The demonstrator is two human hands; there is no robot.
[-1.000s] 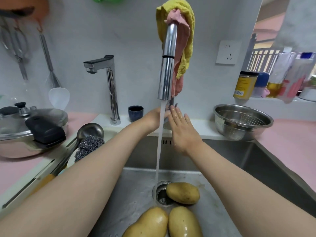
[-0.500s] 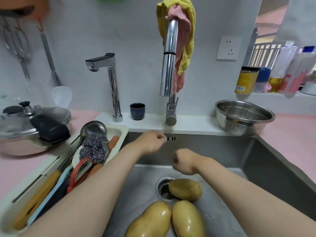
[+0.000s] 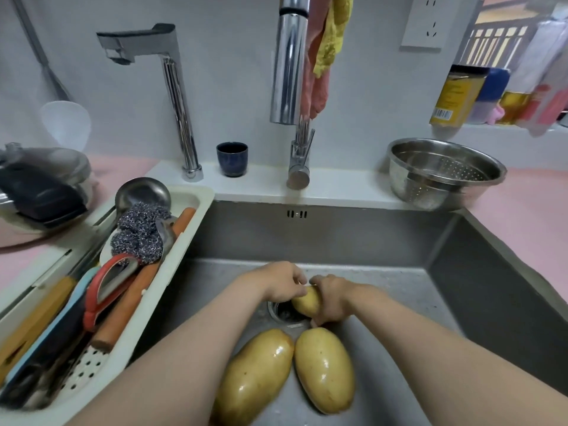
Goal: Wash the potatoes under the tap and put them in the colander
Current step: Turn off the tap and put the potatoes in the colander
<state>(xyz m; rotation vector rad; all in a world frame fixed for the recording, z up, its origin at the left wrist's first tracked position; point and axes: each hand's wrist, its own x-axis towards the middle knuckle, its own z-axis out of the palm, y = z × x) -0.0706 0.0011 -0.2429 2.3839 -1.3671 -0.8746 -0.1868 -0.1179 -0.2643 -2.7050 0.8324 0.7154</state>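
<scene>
Fingers (image 3: 319,282) of the right hand (image 3: 333,299) curl over the small potato (image 3: 305,301), clenched on it above the drain (image 3: 284,313) at the bottom of the sink (image 3: 384,235). Left hand (image 3: 281,281) closes on the same potato from the other side. Two larger wet potatoes (image 3: 255,376) (image 3: 324,368) lie side by side, touching, nearer the camera. No water runs from the tap (image 3: 289,66). On the pink table (image 3: 528,210) at the sink's back right corner sits the steel colander (image 3: 442,172), with nothing in it.
</scene>
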